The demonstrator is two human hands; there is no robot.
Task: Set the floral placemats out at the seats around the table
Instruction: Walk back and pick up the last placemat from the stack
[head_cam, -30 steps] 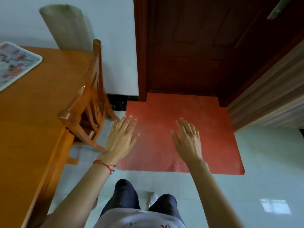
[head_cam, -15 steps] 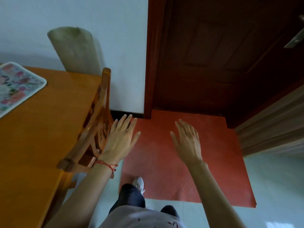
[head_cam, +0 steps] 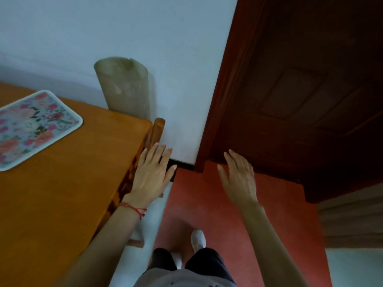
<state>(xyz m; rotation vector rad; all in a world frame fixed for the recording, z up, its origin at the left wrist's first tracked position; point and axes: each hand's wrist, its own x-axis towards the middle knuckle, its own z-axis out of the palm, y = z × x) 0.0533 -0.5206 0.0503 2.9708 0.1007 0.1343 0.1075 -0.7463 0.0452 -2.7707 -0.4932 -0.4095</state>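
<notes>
While the left hand [head_cam: 152, 172] is reaching forward with fingers straight and spread, holding nothing, over the gap beside the table [head_cam: 62, 193] edge and the chair [head_cam: 158, 129] top, the right hand [head_cam: 240, 179] is hovering flat and empty above the red mat [head_cam: 259, 214] before the door [head_cam: 300, 100]. One floral placemat [head_cam: 35, 127] is lying on the table's far left.

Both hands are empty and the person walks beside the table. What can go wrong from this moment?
1. The left hand is open over the wooden chair tucked at the table edge; it may knock against it.
2. A foot is on the red floor mat; the mat might slip or bunch up.
3. The right hand also holds nothing, so another floral placemat still needs fetching.
</notes>
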